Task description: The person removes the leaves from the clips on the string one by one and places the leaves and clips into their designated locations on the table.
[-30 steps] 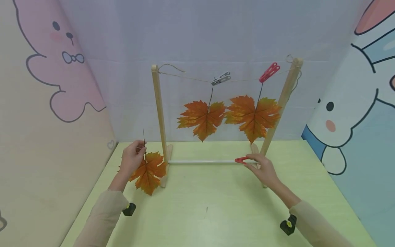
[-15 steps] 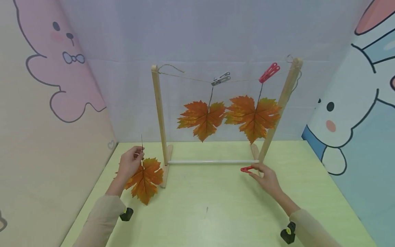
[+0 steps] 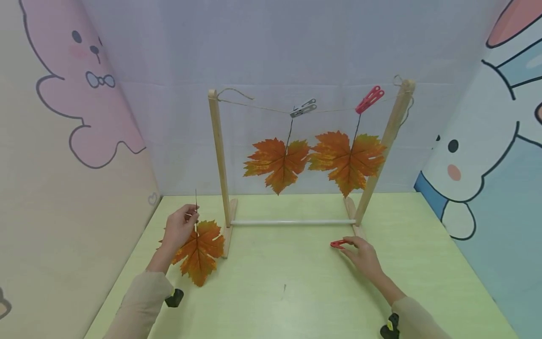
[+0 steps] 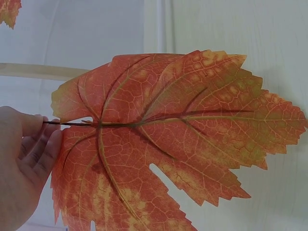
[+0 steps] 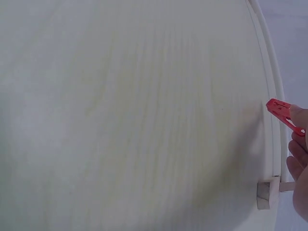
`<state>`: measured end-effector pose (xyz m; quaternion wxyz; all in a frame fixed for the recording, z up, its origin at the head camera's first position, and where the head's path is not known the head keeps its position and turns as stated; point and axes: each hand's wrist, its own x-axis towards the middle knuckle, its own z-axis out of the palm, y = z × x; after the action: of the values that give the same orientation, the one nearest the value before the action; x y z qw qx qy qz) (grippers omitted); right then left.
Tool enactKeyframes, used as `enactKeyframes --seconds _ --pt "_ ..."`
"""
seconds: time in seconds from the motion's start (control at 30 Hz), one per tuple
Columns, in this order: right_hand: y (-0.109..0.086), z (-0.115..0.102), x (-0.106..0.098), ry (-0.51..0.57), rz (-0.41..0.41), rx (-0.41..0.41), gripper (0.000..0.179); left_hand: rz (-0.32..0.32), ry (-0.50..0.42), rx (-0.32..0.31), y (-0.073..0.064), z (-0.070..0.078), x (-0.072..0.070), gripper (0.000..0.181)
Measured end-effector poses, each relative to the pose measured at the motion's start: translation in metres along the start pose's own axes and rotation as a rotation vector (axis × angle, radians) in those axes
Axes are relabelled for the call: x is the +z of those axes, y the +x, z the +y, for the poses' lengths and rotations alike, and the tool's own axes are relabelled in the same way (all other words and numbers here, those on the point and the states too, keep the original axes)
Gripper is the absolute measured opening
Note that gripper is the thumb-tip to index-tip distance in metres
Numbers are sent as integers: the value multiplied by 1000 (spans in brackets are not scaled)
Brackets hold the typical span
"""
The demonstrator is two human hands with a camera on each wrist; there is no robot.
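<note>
My left hand (image 3: 181, 228) pinches the thin dark stem of an orange maple leaf (image 3: 199, 254), which hangs below the fingers beside the rack's left post. In the left wrist view the leaf (image 4: 168, 115) spreads wide, veins showing, its stem between thumb and fingers. On the right, my right hand (image 3: 363, 256) pinches a red clothespin (image 3: 338, 244) above the table, in front of the rack's right foot. The right wrist view shows this clothespin (image 5: 284, 113) with its tip pointing away from the fingers.
A wooden rack (image 3: 219, 155) stands at the back with a twine line (image 3: 267, 108) strung across. From it hang two maple leaves, one under a grey clothespin (image 3: 303, 108), one under a red-pink clothespin (image 3: 370, 100). A white rod (image 3: 292, 222) joins the feet low over the table (image 3: 271, 292).
Both hands have come down and nearer the front, the left with the leaf, the right with the red clothespin. The rack and its hanging leaves have stayed put.
</note>
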<state>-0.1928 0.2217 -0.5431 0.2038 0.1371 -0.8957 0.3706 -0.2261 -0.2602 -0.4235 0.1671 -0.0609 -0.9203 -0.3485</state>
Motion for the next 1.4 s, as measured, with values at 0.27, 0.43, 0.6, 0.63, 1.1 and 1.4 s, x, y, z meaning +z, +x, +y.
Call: enactKeyframes --seconds 0.27,0.43,0.6,0.63,1.1,1.4 --pt "-1 8 4 6 -100 146 31 -4 26 -7 -3 -1 -1 17" --pt "-2 13 6 -21 -114 165 30 -29 43 -29 -6 -2 -1 19" --pt "-3 15 9 -58 -94 137 29 -38 50 -33 -7 -5 0 21" --pt "-4 14 10 -68 -91 134 29 -40 49 -34 -7 -6 0 21" --pt "-5 4 17 -110 -72 133 29 -62 58 -4 -12 -9 0 20" --pt "-6 4 14 -109 -122 166 31 -147 54 -38 -12 -17 -5 21"
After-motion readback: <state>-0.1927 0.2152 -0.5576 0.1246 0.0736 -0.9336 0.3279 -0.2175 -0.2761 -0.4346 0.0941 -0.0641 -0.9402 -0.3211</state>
